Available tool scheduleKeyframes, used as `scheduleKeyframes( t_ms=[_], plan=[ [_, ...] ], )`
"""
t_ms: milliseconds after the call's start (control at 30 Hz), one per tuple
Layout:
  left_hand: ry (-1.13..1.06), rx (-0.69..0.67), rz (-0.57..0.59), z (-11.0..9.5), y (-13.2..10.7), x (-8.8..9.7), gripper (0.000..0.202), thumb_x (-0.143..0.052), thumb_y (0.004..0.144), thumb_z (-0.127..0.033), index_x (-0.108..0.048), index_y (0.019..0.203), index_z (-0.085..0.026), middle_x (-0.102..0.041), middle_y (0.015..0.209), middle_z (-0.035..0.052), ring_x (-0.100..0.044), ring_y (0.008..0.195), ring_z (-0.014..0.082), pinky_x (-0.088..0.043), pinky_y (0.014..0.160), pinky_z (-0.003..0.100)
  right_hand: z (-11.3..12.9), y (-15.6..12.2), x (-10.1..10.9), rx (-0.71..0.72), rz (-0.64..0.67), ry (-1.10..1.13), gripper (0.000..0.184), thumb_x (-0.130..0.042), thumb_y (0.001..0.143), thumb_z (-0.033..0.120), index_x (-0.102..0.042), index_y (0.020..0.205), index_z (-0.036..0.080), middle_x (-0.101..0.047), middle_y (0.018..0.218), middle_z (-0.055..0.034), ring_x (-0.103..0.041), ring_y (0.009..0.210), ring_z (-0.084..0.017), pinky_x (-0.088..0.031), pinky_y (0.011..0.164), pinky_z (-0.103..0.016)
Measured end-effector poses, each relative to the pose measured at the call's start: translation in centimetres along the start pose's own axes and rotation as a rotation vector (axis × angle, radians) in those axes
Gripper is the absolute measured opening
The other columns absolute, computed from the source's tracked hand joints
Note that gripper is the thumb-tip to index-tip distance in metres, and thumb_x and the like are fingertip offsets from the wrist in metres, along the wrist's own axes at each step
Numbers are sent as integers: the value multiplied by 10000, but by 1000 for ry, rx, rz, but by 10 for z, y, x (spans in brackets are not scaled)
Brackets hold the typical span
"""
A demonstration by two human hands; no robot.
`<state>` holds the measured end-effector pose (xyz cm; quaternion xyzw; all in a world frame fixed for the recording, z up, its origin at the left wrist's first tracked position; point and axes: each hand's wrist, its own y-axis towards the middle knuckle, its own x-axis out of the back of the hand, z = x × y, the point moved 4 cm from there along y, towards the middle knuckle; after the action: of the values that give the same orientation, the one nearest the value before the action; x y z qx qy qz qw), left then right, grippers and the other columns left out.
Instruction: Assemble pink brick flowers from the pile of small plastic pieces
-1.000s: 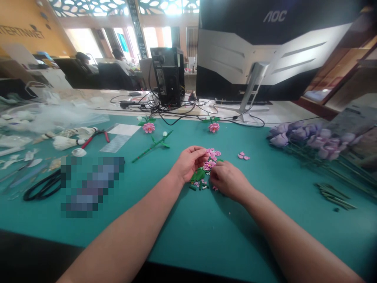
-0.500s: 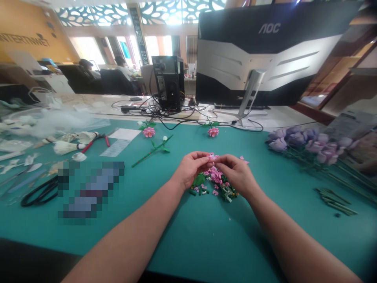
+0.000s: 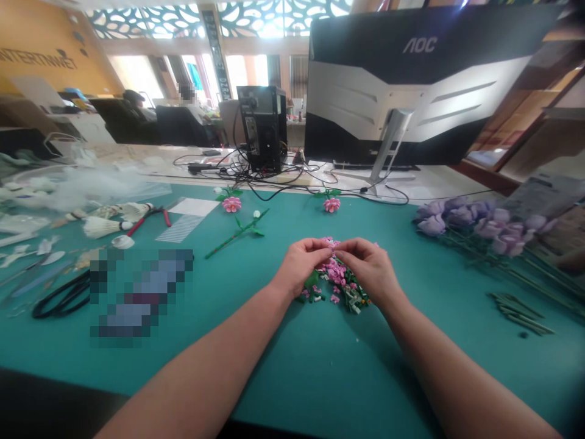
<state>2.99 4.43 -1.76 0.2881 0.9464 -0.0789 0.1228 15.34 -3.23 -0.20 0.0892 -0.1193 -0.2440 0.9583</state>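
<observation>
My left hand (image 3: 300, 263) and my right hand (image 3: 369, 267) meet over a pile of small toy-brick parts (image 3: 337, 274), pink, green and pale. Both hands are closed in a pinch, fingertips together. Between them is a small pink brick piece (image 3: 327, 240), mostly hidden by the fingers. A green leaf part (image 3: 311, 280) lies beside my left hand. Farther back are two pink brick flowers, the left flower (image 3: 231, 205) and the right flower (image 3: 331, 205). A green stem with a white bud (image 3: 237, 233) lies left of my hands.
Purple brick flowers (image 3: 479, 221) lie at the right, with loose green stems (image 3: 521, 313) in front. Red-handled pliers (image 3: 148, 221), shuttlecocks (image 3: 103, 227), a black cable (image 3: 61, 296) and a blurred-out object (image 3: 146, 292) lie left. A monitor (image 3: 393, 91) and computer case (image 3: 262, 128) stand behind.
My fingertips have drawn closer together and now cover more of the pink piece. My left hand has shifted slightly to the right.
</observation>
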Motion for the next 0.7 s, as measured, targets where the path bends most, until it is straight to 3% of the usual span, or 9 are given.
scheduleKeyframes(
  t_ms=[700],
  plan=[
    [29, -36, -10, -5, -8, -7, 192, -763, 637, -201, -661, 775, -116, -660, 717, 22, -589, 673, 107, -481, 694, 249, -3, 0, -2, -39, -5, 114, 279, -726, 693, 443, -655, 769, 184, -648, 711, -16, -565, 655, -150, -455, 619, -280]
  ],
)
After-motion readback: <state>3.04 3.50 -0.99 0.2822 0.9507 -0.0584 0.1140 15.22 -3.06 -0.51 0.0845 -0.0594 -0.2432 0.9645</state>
